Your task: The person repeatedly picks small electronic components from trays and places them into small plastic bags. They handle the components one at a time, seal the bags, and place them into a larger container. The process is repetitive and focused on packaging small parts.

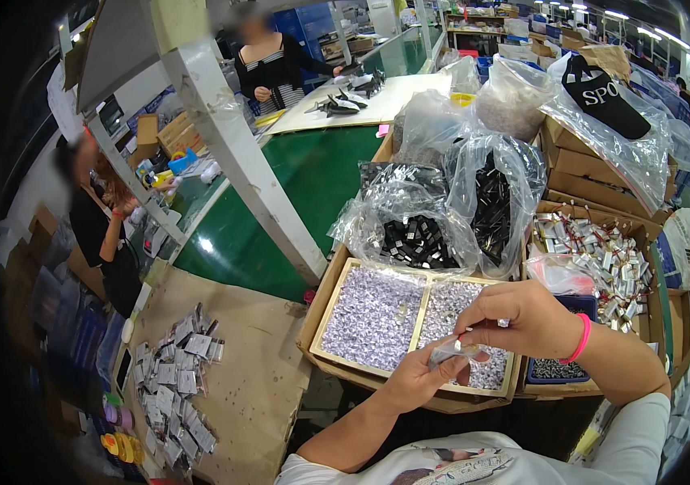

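Note:
My left hand (418, 380) is closed on a small clear plastic bag (447, 351), holding it up over the front of a divided wooden tray. The fingers of my right hand (507, 315) are pinched together at the bag's upper end. A tiny pale piece (503, 322) shows at the right hand's fingers; what else they grip is too small to tell. Under the hands, the wooden tray (421, 314) has two compartments, both full of small whitish and silvery pieces. My hands hide part of its right compartment.
Right of the tray stand a blue bin (575, 305) of small dark metal parts and a carton of silvery wired parts (596, 250). Behind are plastic bags of black parts (418, 242). Filled sachets (175, 380) are piled on the left table. Two people work beyond a metal post (240, 153).

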`<state>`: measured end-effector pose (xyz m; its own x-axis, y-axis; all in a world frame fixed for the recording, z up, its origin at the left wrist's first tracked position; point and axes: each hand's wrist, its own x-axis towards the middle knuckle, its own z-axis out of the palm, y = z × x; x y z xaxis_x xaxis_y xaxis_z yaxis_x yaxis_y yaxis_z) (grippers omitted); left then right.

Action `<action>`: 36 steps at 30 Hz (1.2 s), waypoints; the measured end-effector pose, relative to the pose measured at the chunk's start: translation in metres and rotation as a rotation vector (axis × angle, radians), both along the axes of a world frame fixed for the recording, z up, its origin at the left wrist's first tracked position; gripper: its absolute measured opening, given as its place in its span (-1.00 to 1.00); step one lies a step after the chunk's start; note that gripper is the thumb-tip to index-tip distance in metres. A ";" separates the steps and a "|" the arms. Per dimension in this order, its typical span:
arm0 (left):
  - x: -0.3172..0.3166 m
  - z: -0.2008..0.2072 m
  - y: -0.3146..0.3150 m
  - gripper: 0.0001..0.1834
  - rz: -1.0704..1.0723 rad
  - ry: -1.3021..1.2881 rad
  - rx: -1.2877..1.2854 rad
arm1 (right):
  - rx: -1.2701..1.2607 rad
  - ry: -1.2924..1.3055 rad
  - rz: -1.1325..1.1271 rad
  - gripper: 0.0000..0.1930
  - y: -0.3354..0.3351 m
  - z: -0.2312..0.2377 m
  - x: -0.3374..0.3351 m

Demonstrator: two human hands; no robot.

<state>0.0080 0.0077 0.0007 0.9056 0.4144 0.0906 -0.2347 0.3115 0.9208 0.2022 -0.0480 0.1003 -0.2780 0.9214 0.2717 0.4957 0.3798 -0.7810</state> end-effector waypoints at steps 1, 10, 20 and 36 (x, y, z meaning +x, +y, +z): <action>0.000 0.000 0.000 -0.59 0.011 0.004 -0.012 | 0.158 -0.134 -0.014 -0.81 -0.001 0.001 -0.002; 0.001 -0.006 0.002 -0.40 0.113 0.057 -0.088 | 0.296 -0.250 0.038 -0.84 0.001 0.003 0.001; 0.002 -0.008 0.005 -0.46 0.148 0.019 0.095 | 0.392 -0.661 0.015 -0.82 -0.003 0.015 -0.005; 0.005 -0.010 0.002 -0.53 0.151 -0.078 0.065 | 0.357 -0.686 0.093 -0.69 -0.003 0.018 -0.008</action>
<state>0.0125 0.0094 -0.0095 0.8228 0.5360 0.1891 -0.3457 0.2078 0.9151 0.1940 -0.0507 0.1187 -0.5627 0.7753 0.2867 0.7778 0.6141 -0.1339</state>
